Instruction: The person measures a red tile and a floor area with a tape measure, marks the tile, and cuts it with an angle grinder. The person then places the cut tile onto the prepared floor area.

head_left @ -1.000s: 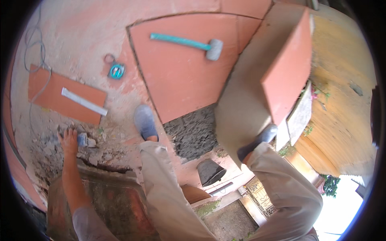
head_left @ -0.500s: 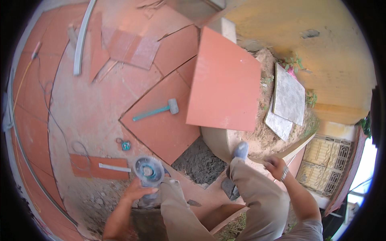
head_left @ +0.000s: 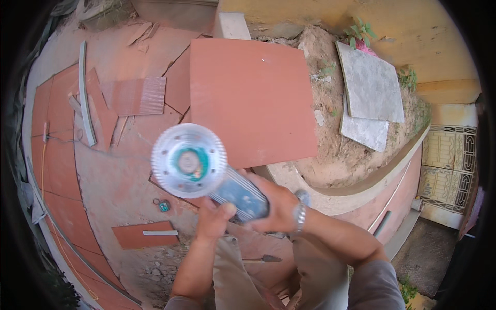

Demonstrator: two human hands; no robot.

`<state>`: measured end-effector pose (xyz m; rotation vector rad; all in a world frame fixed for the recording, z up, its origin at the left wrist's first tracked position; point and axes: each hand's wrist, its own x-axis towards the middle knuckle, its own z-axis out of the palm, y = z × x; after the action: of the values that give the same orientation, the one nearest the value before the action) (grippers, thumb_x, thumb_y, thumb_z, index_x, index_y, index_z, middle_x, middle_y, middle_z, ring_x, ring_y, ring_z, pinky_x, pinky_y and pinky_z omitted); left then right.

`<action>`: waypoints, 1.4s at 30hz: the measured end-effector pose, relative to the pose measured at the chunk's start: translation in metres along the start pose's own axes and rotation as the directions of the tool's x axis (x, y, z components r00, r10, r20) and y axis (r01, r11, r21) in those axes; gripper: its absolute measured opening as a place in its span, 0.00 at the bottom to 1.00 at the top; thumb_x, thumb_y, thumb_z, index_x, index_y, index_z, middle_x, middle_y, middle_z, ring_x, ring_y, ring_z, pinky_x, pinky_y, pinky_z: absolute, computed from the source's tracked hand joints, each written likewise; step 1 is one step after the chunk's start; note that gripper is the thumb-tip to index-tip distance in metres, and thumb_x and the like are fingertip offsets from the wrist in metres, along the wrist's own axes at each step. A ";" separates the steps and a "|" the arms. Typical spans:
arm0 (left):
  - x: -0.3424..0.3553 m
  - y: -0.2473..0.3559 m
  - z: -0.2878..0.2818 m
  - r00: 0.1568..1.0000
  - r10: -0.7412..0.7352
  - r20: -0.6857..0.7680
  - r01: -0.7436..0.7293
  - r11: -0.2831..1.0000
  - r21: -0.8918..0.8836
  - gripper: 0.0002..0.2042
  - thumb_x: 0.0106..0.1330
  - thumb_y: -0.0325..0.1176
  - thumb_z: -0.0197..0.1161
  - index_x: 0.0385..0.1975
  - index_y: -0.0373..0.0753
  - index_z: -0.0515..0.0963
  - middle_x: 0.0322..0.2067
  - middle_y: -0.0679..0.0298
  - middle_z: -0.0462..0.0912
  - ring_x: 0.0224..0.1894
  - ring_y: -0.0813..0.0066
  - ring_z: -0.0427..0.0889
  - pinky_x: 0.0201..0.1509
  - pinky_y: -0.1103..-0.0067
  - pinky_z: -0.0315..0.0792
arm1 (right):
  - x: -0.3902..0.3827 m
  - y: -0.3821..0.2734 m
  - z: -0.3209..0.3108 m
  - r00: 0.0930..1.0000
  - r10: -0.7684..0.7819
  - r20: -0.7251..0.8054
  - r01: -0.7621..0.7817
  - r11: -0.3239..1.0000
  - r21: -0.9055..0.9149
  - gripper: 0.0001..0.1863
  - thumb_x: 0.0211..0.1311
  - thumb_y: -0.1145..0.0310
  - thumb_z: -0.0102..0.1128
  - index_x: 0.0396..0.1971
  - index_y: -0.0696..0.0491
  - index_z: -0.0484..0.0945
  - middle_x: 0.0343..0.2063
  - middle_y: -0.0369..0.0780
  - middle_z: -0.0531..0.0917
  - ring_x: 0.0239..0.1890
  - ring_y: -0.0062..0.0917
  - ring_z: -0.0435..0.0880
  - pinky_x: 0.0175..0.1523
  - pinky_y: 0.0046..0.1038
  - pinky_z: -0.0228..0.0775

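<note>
An angle grinder (head_left: 240, 196) is raised in front of me, its round toothed disc (head_left: 181, 132) facing up toward me and slightly blurred. My right hand (head_left: 276, 204) wraps round the rear of its blue-grey body. My left hand (head_left: 213, 219) grips the body's near side, close behind the disc, thumb on top. Beyond the grinder lies a large square red tile (head_left: 253, 98), whose lower left corner the disc covers. The grinder and my hands hide most of the ground just below them.
Left of my legs are a tape measure (head_left: 164, 206) and a red tile strip (head_left: 124, 236) bearing a pale metal piece. A trowel (head_left: 271, 258) lies between my legs. Grey slabs (head_left: 369, 82) rest on soil at the right, inside a curved kerb (head_left: 351, 194). A cable (head_left: 42, 175) runs along the left.
The grinder has risen from low beside my left leg to in front of the large tile. My right hand has come across from the right and taken hold of its body. The view has shifted.
</note>
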<state>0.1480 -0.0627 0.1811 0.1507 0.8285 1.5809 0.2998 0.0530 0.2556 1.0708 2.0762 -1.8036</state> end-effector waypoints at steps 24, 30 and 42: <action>0.020 -0.046 0.085 0.983 -0.120 0.137 -0.009 0.721 0.693 0.20 0.72 0.34 0.65 0.60 0.32 0.76 0.54 0.52 0.83 0.58 0.68 0.81 0.62 0.71 0.75 | -0.109 0.120 -0.032 0.929 -0.130 -0.347 0.305 -0.263 0.915 0.46 0.58 0.52 0.67 0.73 0.54 0.58 0.50 0.54 0.78 0.43 0.37 0.85 0.47 0.42 0.84; -0.036 -0.037 0.128 0.812 0.078 0.578 -0.545 0.455 0.704 0.24 0.61 0.32 0.73 0.59 0.38 0.79 0.55 0.54 0.81 0.58 0.56 0.79 0.63 0.64 0.73 | -0.118 0.111 -0.020 0.900 -0.085 -0.426 0.407 -0.179 0.896 0.45 0.59 0.51 0.66 0.71 0.57 0.59 0.51 0.53 0.79 0.45 0.39 0.86 0.49 0.41 0.85; -0.026 -0.020 0.104 0.645 0.103 0.758 -0.764 0.114 0.635 0.32 0.48 0.33 0.78 0.59 0.42 0.80 0.61 0.64 0.78 0.57 0.61 0.79 0.59 0.65 0.73 | -0.100 0.071 0.002 0.842 0.263 -0.471 0.435 0.186 0.881 0.29 0.64 0.53 0.60 0.51 0.65 0.77 0.43 0.48 0.86 0.42 0.32 0.88 0.49 0.32 0.85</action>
<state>0.2261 -0.0436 0.2547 1.9305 1.2273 1.1855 0.4151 0.0125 0.2571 1.9074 0.7073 -3.3773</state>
